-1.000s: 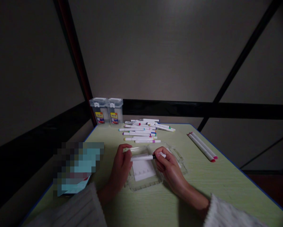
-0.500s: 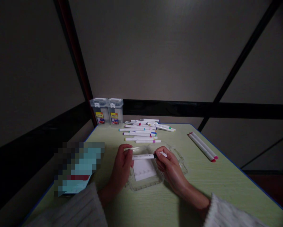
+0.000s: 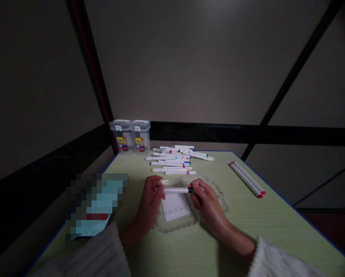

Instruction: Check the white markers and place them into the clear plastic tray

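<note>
While a dark grey wall (image 3: 189, 69) rises behind the pale green table (image 3: 276, 231), an open clear case (image 3: 179, 227) lies beneath the left hand (image 3: 149, 202) and right hand (image 3: 205, 202), which partly hide it. Two lidded clear boxes (image 3: 140, 132) stand side by side at the far left corner. Both hands are curled: the left pinches one end of a white marker (image 3: 175, 190), the right grips it just past its black band, so it lies level above the case's white card (image 3: 176, 209). Loose markers (image 3: 170, 163) are scattered beyond; two red-tipped ones (image 3: 245, 180) lie apart, near the right edge.
</note>
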`<state>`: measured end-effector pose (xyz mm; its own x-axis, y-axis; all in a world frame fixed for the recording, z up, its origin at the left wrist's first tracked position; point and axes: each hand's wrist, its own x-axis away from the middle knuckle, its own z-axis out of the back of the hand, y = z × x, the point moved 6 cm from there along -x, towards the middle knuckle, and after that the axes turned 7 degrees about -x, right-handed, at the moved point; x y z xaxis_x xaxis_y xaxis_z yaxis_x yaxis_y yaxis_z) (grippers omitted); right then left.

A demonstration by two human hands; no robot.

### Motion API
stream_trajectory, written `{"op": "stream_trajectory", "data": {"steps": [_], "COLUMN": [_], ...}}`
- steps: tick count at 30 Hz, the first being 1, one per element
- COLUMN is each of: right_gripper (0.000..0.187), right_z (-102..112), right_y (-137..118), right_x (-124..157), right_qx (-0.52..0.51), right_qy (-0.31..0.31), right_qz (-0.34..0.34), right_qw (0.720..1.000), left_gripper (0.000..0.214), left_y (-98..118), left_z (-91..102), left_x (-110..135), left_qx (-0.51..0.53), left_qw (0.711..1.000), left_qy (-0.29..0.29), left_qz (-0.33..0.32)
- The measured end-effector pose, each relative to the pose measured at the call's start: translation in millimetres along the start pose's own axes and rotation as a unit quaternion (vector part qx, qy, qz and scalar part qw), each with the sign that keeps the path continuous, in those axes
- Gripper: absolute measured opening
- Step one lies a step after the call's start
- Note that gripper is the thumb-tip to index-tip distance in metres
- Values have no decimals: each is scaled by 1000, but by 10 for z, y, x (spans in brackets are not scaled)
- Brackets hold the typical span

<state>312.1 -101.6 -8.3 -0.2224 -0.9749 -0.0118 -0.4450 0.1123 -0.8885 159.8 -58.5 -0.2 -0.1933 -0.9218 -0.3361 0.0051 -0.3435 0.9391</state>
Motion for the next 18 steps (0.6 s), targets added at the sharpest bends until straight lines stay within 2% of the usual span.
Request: {"op": "stream_trajectory", "data": {"steps": [4, 18], "right_gripper": [38, 39], "right_z": [25, 43], "right_y": [13, 25], "right_x": [-13, -15], "right_qx": [1, -8], "right_qy": [7, 14], "right_qz": [1, -5], "right_qw": [1000, 1000], "left_gripper": [15, 19], "left_y": [0, 13], "left_z": [-6, -9], "left_x": [-3, -12], "left_qx": [3, 14], "left_qw": [1000, 1000], "left_qy": [-3, 10], "left_qz": [-15, -3]}}
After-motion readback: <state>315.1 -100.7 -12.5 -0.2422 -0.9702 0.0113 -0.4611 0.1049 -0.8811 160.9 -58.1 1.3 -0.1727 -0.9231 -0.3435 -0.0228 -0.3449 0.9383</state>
